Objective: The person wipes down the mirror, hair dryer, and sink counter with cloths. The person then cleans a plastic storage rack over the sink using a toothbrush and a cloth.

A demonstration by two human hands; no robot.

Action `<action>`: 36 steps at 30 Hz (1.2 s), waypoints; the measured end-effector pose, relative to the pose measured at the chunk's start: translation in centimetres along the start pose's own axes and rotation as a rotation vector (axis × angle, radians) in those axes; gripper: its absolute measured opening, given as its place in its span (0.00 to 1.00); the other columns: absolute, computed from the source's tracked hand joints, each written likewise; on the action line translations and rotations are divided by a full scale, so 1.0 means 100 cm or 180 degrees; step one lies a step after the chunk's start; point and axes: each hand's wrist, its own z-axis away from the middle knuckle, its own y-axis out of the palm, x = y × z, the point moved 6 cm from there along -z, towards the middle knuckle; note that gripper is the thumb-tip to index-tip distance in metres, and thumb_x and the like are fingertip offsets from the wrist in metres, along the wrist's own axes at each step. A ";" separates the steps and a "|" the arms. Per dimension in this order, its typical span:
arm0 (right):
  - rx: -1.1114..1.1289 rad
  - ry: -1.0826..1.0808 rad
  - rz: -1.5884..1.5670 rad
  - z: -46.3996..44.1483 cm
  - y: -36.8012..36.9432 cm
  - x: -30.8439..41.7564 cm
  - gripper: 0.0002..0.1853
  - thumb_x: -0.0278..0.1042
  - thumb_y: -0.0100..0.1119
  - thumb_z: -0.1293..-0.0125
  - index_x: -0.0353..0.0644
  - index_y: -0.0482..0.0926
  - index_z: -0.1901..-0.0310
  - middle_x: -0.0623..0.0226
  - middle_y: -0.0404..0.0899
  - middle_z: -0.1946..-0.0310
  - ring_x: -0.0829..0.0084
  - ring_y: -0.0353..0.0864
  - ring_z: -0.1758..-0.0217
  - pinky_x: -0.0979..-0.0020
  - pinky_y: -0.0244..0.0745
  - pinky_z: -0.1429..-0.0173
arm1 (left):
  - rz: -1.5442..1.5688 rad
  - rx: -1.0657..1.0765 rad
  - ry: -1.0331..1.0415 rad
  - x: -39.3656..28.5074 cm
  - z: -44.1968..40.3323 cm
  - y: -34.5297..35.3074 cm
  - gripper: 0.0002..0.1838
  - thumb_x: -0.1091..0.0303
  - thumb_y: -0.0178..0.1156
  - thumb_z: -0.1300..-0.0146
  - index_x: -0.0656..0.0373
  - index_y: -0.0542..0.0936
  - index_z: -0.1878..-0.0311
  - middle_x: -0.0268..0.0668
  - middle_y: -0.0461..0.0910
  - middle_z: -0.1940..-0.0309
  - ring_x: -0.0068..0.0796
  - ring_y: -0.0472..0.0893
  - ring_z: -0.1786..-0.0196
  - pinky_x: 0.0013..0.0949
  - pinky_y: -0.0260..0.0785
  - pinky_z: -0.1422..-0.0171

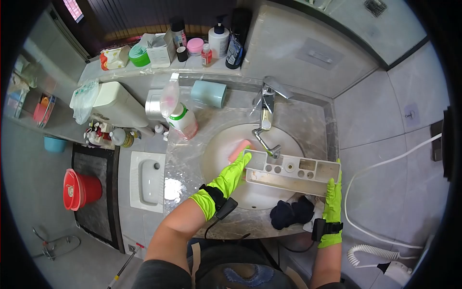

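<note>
Over the sink basin [211, 161], a white compartmented organizer [284, 182] is held level between both hands. My left hand [230, 177], in a yellow-green glove, grips its left end with closed fingers. A pink sponge [239, 151] lies beside those fingertips, in the basin. My right hand [333, 197], gloved alike, is closed round the organizer's right end. The chrome faucet [266, 115] stands behind, its jointed spout reaching down to the organizer's back edge. Dark cloth [291, 213] lies on the counter in front of the organizer, left of my right hand.
A spray bottle [182, 120] and a light blue cup [209, 93] stand and lie at the counter's back left. Toiletries, including a white pump bottle [218, 41], line the ledge. A squat toilet [147, 182] and red bucket [88, 189] are left; a white cord [365, 168] hangs right.
</note>
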 end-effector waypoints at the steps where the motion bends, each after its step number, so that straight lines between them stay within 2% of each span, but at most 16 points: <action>1: 0.0025 0.0084 -0.0079 -0.001 0.003 -0.004 0.37 0.54 0.52 0.22 0.47 0.55 0.19 0.59 0.64 0.26 0.67 0.65 0.27 0.65 0.60 0.25 | 0.0047 -0.0107 -0.0213 -0.005 0.011 0.003 0.29 0.55 0.60 0.26 0.34 0.66 0.24 0.29 0.78 0.42 0.27 0.80 0.48 0.36 0.76 0.48; 4: 0.0187 0.0236 -0.0495 -0.023 0.015 -0.014 0.37 0.52 0.55 0.24 0.47 0.57 0.20 0.59 0.67 0.28 0.68 0.67 0.29 0.65 0.62 0.26 | 0.0112 0.0332 0.0218 -0.017 0.006 0.002 0.37 0.57 0.62 0.27 0.28 0.57 0.20 0.31 0.75 0.38 0.33 0.80 0.46 0.43 0.75 0.46; 7: 0.0336 0.0382 -0.0899 -0.044 0.025 -0.027 0.37 0.51 0.58 0.26 0.47 0.59 0.21 0.60 0.70 0.31 0.68 0.70 0.30 0.66 0.64 0.27 | -0.0282 0.0265 0.0157 -0.020 -0.005 -0.003 0.40 0.59 0.63 0.28 0.30 0.54 0.19 0.33 0.73 0.36 0.34 0.80 0.43 0.47 0.74 0.43; 8: 0.0208 0.0336 -0.1010 -0.048 0.024 -0.031 0.36 0.47 0.59 0.27 0.46 0.61 0.22 0.62 0.72 0.33 0.69 0.73 0.33 0.66 0.67 0.29 | -0.0378 0.0246 0.0125 -0.020 -0.002 -0.001 0.41 0.59 0.63 0.28 0.30 0.53 0.19 0.34 0.73 0.36 0.34 0.80 0.43 0.47 0.74 0.43; 11: 0.0346 0.0460 -0.1258 -0.041 0.017 -0.020 0.38 0.46 0.60 0.29 0.45 0.61 0.21 0.60 0.67 0.29 0.69 0.66 0.27 0.67 0.57 0.24 | -0.0566 0.0231 0.0050 -0.025 0.021 0.016 0.43 0.58 0.63 0.28 0.30 0.49 0.18 0.37 0.74 0.36 0.35 0.80 0.42 0.48 0.74 0.42; 13: 0.0434 0.0551 -0.1181 -0.044 0.015 -0.037 0.38 0.45 0.61 0.29 0.44 0.61 0.22 0.60 0.68 0.30 0.68 0.67 0.28 0.67 0.58 0.24 | -0.0581 0.0235 -0.0010 -0.028 0.044 0.010 0.44 0.58 0.63 0.28 0.31 0.48 0.17 0.39 0.74 0.35 0.35 0.80 0.42 0.47 0.75 0.42; 14: 0.0434 0.0524 -0.1090 -0.037 0.025 -0.030 0.38 0.45 0.61 0.29 0.43 0.61 0.22 0.60 0.68 0.30 0.68 0.67 0.28 0.67 0.58 0.24 | -0.0468 0.0157 -0.0215 -0.023 0.038 -0.004 0.44 0.61 0.62 0.27 0.29 0.46 0.17 0.42 0.69 0.31 0.44 0.76 0.36 0.55 0.73 0.37; 15: 0.0430 0.0498 -0.1005 -0.033 0.032 -0.027 0.38 0.45 0.61 0.29 0.42 0.61 0.22 0.60 0.68 0.30 0.68 0.67 0.28 0.67 0.58 0.24 | -0.0506 0.0065 -0.0149 -0.029 0.044 -0.013 0.45 0.61 0.62 0.27 0.30 0.44 0.17 0.41 0.67 0.29 0.46 0.75 0.35 0.57 0.73 0.37; 19: 0.0457 0.0712 -0.0760 -0.044 0.037 -0.037 0.38 0.46 0.62 0.29 0.41 0.62 0.22 0.62 0.69 0.30 0.68 0.68 0.29 0.67 0.59 0.25 | -0.0171 0.0032 -0.0307 -0.023 0.046 -0.021 0.47 0.62 0.63 0.27 0.28 0.43 0.17 0.39 0.67 0.29 0.45 0.74 0.33 0.57 0.73 0.36; 20: 0.0536 0.0762 -0.1102 -0.042 0.036 -0.031 0.39 0.47 0.62 0.29 0.40 0.61 0.22 0.62 0.70 0.31 0.70 0.68 0.29 0.68 0.61 0.26 | -0.0106 0.0039 -0.0368 -0.019 0.047 -0.020 0.47 0.63 0.63 0.27 0.27 0.43 0.17 0.38 0.67 0.29 0.45 0.74 0.33 0.57 0.72 0.36; 23: 0.0617 0.1029 -0.1320 -0.043 0.035 -0.050 0.39 0.47 0.63 0.29 0.39 0.61 0.23 0.61 0.71 0.32 0.71 0.68 0.30 0.68 0.63 0.27 | -0.0073 0.0076 -0.0280 -0.029 0.072 -0.012 0.47 0.63 0.64 0.28 0.25 0.44 0.18 0.36 0.67 0.29 0.43 0.73 0.32 0.59 0.72 0.37; 27: 0.0841 0.1092 -0.1034 -0.043 0.057 -0.077 0.38 0.47 0.62 0.29 0.35 0.62 0.24 0.60 0.72 0.33 0.70 0.70 0.30 0.69 0.62 0.27 | -0.0360 -0.0264 -0.0213 -0.053 0.105 -0.026 0.44 0.63 0.62 0.26 0.27 0.45 0.18 0.36 0.67 0.30 0.41 0.72 0.31 0.64 0.72 0.38; 28: 0.0958 0.1145 -0.1106 -0.042 0.065 -0.073 0.37 0.47 0.62 0.29 0.34 0.64 0.25 0.60 0.74 0.35 0.70 0.72 0.33 0.69 0.64 0.29 | -0.0545 -0.0368 -0.0168 -0.060 0.116 -0.022 0.44 0.60 0.63 0.27 0.34 0.46 0.17 0.36 0.71 0.33 0.34 0.77 0.39 0.46 0.77 0.46; 31: 0.1244 0.1259 -0.1280 -0.048 0.075 -0.091 0.36 0.48 0.62 0.29 0.34 0.66 0.27 0.61 0.76 0.37 0.70 0.75 0.37 0.70 0.68 0.33 | -0.0976 -0.0512 0.0000 -0.076 0.142 -0.011 0.42 0.59 0.62 0.26 0.36 0.48 0.18 0.37 0.71 0.34 0.32 0.78 0.42 0.42 0.78 0.49; 32: 0.1338 0.1281 -0.1115 -0.045 0.078 -0.081 0.37 0.48 0.62 0.29 0.33 0.66 0.27 0.60 0.76 0.38 0.70 0.75 0.39 0.70 0.69 0.34 | -0.0961 -0.0567 0.0005 -0.083 0.150 -0.010 0.42 0.60 0.63 0.27 0.40 0.49 0.18 0.38 0.74 0.37 0.29 0.79 0.44 0.35 0.76 0.47; 36: 0.1495 0.1412 -0.0365 -0.039 0.100 -0.029 0.39 0.50 0.63 0.29 0.30 0.64 0.27 0.55 0.77 0.40 0.70 0.77 0.41 0.70 0.71 0.37 | -0.0937 -0.0717 0.0688 -0.093 0.160 -0.022 0.42 0.65 0.65 0.28 0.47 0.51 0.19 0.40 0.77 0.41 0.29 0.78 0.43 0.31 0.71 0.41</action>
